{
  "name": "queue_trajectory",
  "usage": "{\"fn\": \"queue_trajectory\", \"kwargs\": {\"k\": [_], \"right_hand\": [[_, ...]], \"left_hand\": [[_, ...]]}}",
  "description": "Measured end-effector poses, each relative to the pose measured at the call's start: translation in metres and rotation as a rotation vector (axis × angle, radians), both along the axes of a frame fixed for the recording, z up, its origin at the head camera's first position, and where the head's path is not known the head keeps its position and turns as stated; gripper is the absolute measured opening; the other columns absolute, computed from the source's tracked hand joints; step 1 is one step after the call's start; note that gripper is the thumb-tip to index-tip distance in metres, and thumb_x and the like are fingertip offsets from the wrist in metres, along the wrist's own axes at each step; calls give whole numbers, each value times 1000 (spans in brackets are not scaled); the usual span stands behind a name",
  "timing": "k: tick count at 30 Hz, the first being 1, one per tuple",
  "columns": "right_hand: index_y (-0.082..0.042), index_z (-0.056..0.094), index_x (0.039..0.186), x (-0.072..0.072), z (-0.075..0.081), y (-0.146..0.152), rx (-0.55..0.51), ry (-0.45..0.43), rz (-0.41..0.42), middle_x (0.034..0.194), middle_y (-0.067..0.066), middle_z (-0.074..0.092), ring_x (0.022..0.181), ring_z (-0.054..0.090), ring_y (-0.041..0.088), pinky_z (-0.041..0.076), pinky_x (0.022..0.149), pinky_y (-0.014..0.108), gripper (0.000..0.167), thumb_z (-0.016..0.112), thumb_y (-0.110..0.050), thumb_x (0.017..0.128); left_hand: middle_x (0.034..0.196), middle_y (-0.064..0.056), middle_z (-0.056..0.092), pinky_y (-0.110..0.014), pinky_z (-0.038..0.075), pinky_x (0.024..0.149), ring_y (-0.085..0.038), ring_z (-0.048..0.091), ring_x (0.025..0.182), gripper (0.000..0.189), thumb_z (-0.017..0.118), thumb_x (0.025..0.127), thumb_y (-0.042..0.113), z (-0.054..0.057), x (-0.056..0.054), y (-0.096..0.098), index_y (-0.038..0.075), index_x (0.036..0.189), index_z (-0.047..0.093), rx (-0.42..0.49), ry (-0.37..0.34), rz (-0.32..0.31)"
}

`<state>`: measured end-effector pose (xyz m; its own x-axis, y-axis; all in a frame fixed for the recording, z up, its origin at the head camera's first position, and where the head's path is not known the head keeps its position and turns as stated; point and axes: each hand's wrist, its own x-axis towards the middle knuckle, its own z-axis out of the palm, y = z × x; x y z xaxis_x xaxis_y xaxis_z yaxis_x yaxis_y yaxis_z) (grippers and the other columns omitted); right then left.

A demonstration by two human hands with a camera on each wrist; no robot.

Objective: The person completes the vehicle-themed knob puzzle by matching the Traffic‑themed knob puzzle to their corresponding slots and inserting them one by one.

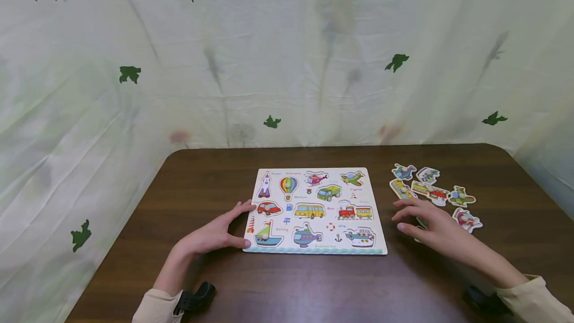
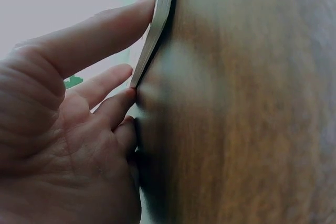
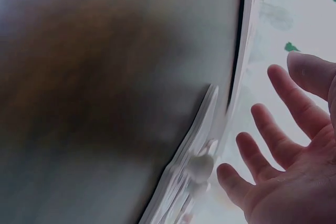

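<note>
A white wooden puzzle board (image 1: 314,250) with colourful vehicle pictures lies flat on the table. At its left edge is my left hand (image 1: 208,236), its thumb on the lower left corner and its fingertips near the red car. The left wrist view shows thumb and fingers extended against the board's side (image 2: 157,35). My right hand (image 1: 432,226) hovers palm down over loose knobbed pieces, fingers spread with nothing between them. Around it lie a train piece (image 1: 432,192), a yellow bus piece (image 1: 401,189), a green plane piece (image 1: 460,196) and a pink piece (image 1: 467,219). The hand partly hides others.
Farther back lie a blue submarine piece (image 1: 404,171) and a ship piece (image 1: 428,176). The brown table (image 1: 215,173) has rounded far corners. Behind it hangs a pale curtain (image 1: 291,64) with a leaf print. Dark bands (image 1: 195,298) circle both wrists.
</note>
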<state>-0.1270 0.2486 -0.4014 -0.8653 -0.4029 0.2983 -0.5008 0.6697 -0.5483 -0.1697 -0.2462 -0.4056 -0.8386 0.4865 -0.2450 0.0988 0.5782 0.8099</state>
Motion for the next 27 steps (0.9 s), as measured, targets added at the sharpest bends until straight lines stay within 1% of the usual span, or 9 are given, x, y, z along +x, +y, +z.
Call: {"fn": "queue_trajectory", "kwargs": {"k": [4, 6, 11, 15, 21, 25, 27], "right_hand": [[-27, 71, 99, 6, 1, 6, 16, 3, -10, 124, 2, 61, 114, 54, 18, 43, 82, 24, 16, 75, -16, 88], [-28, 71, 100, 9, 2, 10, 13, 7, -15, 125, 2, 61, 116, 52, 16, 43, 82, 23, 17, 75, -17, 88], [-30, 71, 99, 15, 1, 21, 12, 26, -33, 126, 2, 61, 122, 47, 8, 34, 87, 12, 21, 79, -16, 85], [-31, 72, 99, 17, 1, 30, 52, 53, -39, 127, 1, 61, 121, 46, 3, 30, 89, 9, 25, 81, -15, 82], [-33, 73, 100, 18, 1, 42, 98, 111, -41, 126, -1, 61, 120, 44, 6, 26, 90, 11, 38, 83, -6, 75], [-36, 72, 97, 18, -1, 50, 121, 123, -47, 126, -1, 60, 119, 42, 4, 25, 89, 10, 38, 86, -11, 72], [-37, 72, 96, 18, -3, 55, 138, 129, -44, 126, -2, 60, 118, 42, 6, 24, 90, 11, 38, 88, -14, 71]], "left_hand": [[163, -15, 9, -58, 12, 112, -35, 0, 149, 84, 82, 79, 21, 1, 0, 0, 14, 150, 38, 0, -1, -1], [163, -16, 8, -58, 12, 111, -35, 0, 149, 84, 82, 79, 20, 1, 0, 0, 14, 151, 38, -2, -3, -1], [163, -18, 7, -58, 12, 111, -36, 1, 149, 85, 82, 79, 20, 2, 1, 1, 13, 151, 37, 0, -14, 6], [163, -18, 7, -59, 11, 111, -37, 0, 148, 85, 82, 79, 19, 3, 1, 2, 12, 151, 36, 9, -15, 1], [163, -19, 7, -59, 12, 111, -37, 0, 148, 85, 82, 80, 19, 3, 1, 1, 12, 151, 36, 6, -13, -1], [163, -18, 8, -58, 11, 112, -36, 0, 149, 85, 82, 79, 20, 2, 1, 1, 13, 151, 37, 5, -15, 4], [163, -18, 7, -59, 12, 111, -37, 0, 148, 85, 82, 79, 20, 2, 0, 1, 12, 151, 37, 4, -12, 0]]}}
